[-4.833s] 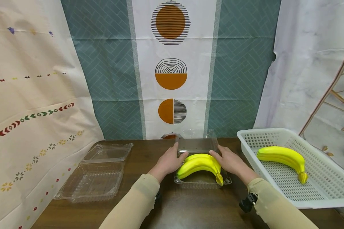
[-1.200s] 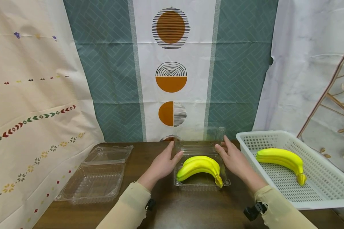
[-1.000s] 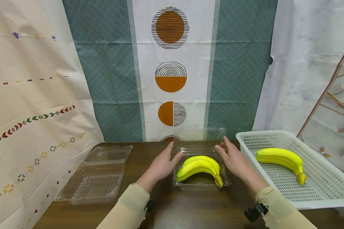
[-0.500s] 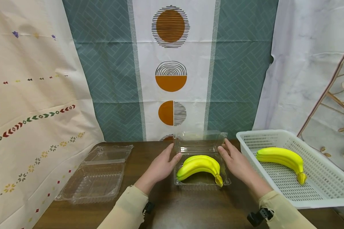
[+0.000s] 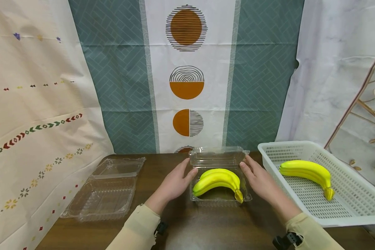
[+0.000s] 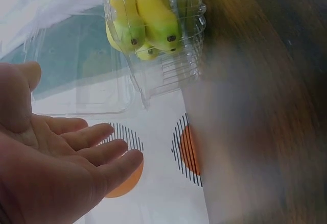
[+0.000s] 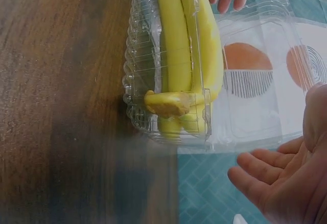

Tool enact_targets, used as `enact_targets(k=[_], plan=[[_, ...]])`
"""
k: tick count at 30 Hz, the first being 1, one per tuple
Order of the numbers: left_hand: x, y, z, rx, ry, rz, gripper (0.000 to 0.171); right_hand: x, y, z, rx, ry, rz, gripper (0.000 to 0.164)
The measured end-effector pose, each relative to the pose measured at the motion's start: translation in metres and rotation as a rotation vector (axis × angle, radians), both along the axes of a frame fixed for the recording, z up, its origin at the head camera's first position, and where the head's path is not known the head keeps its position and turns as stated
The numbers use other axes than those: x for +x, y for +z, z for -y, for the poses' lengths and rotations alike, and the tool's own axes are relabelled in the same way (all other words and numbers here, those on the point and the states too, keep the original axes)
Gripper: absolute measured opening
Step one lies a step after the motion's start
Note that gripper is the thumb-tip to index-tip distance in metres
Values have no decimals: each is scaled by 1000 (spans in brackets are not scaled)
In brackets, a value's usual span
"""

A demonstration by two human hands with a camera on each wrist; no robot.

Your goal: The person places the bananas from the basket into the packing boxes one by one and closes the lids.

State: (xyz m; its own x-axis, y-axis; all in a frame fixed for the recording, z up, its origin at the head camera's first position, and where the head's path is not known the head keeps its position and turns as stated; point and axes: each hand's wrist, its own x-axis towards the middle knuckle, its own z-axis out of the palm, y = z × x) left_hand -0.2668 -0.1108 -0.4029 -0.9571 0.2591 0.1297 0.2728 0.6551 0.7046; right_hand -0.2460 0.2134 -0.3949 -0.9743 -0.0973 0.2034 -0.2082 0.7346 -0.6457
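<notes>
A bunch of yellow bananas [image 5: 217, 182] lies in the base of a clear plastic clamshell container [image 5: 212, 200]. Its hinged lid [image 5: 217, 160] stands raised at the back, leaning forward. My left hand [image 5: 174, 182] is at the container's left side, fingers extended and thumb apart; the left wrist view shows nothing in its palm. My right hand [image 5: 258, 177] is at the right side, its fingertips close to the lid's right edge. In the right wrist view its fingers [image 7: 260, 175] are extended beside the lid; whether they touch it, I cannot tell.
A second clear clamshell container [image 5: 104, 194] lies opened out at the left of the brown wooden table [image 5: 200, 229]. On the right stands a white perforated plastic basket [image 5: 353, 218] holding another bunch of bananas [image 5: 309, 173]. Patterned cloths [image 5: 122, 76] hang behind and at both sides.
The clamshell lid, more upright about a second ago, has tipped forward and lower. My right hand has shifted slightly right. The bananas and the left hand have hardly moved.
</notes>
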Motion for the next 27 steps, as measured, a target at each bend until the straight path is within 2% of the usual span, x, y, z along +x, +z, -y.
enact_targets(k=[9, 14, 20, 27], plan=[[5, -3, 4, -20, -17, 6, 85, 6, -2, -4, 34, 11, -58, 76], [8, -5, 6, -34, -28, 18, 88, 11, -3, -4, 36, 10, -38, 75], [11, -6, 9, -30, -43, 12, 88, 13, -6, -8, 5, 19, -23, 75], [12, -8, 9, -42, -44, 8, 84, 15, -12, -12, -25, 26, -69, 67]])
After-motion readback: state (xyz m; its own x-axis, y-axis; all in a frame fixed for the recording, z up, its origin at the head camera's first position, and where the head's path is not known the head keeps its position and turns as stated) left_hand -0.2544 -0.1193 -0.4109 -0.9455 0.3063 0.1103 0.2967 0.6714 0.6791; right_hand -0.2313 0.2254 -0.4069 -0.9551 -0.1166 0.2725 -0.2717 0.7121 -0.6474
